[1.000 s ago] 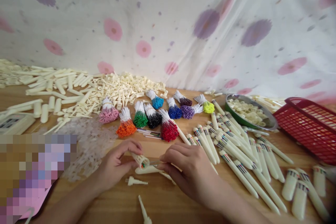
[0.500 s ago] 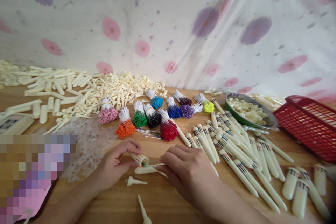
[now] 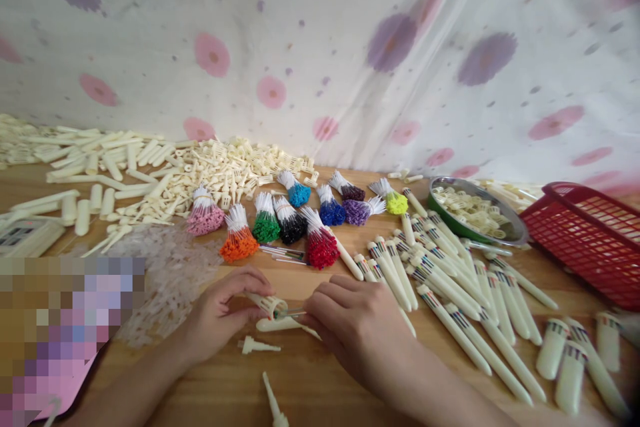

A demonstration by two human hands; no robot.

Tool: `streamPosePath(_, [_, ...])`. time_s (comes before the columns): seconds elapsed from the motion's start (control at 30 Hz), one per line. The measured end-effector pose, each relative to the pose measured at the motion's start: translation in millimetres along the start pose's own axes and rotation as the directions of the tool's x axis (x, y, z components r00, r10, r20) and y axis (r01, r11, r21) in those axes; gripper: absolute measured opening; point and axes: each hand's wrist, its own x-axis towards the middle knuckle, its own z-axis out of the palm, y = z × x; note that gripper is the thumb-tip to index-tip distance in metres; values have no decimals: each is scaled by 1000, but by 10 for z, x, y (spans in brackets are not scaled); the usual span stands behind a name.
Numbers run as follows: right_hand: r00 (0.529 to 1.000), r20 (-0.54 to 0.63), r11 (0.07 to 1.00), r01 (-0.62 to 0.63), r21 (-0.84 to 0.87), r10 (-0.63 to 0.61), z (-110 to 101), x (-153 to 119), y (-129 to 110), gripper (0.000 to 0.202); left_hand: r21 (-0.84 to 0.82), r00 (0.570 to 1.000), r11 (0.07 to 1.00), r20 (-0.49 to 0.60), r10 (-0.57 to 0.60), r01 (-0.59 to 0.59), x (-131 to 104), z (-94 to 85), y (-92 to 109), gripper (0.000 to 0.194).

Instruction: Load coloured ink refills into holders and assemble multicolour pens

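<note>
My left hand (image 3: pixel 225 310) pinches a cream, slotted pen barrel section (image 3: pixel 273 305), its open end turned to the right. My right hand (image 3: pixel 355 330) has its fingers closed round a thin pen refill (image 3: pixel 296 313), whose end is at that opening; how deep it reaches I cannot tell. Beneath the two hands lies a cream pen barrel (image 3: pixel 277 325), partly covered. Closer to me rest a small cream pointed piece (image 3: pixel 260 345) and another pointed piece (image 3: pixel 275 403).
Behind my hands stand bundles of refills, including red (image 3: pixel 321 247) and orange (image 3: pixel 239 243). Pens (image 3: pixel 455 280) spread to the right, by a bowl of parts (image 3: pixel 520 237) and a red basket (image 3: pixel 590 240). Clear small pieces (image 3: pixel 165 280) and cream parts (image 3: pixel 225 167) lie left.
The refill's end in my right hand has shifted slightly at the mouth of the barrel section. My left hand has hardly moved.
</note>
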Motion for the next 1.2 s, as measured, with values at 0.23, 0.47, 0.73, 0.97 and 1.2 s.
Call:
streamPosePath(0.23, [999, 41, 1000, 6, 26, -7, -13, -37, -4, 21, -42, 1000, 999, 19, 3, -2, 2, 22, 17, 18])
streamPosePath(0.47, [987, 152, 996, -69, 62, 59, -89, -26, 42, 18, 2, 999, 1000, 42, -30, 30, 1, 33, 19, 18])
streamPosePath(0.73, [996, 58, 997, -72, 38, 69, -91, 3, 9, 25, -70, 1000, 997, 6, -31, 31, 18, 32, 18, 18])
streamPosePath(0.97, [992, 94, 996, -82, 40, 78, -68, -17, 8, 23, -74, 999, 997, 32, -17, 19, 24, 22, 40, 18])
streamPosePath(1.2, [997, 71, 1000, -26, -8, 26, -15, -36, 2, 22, -57, 998, 998, 56, 3, 0, 13, 33, 41, 19])
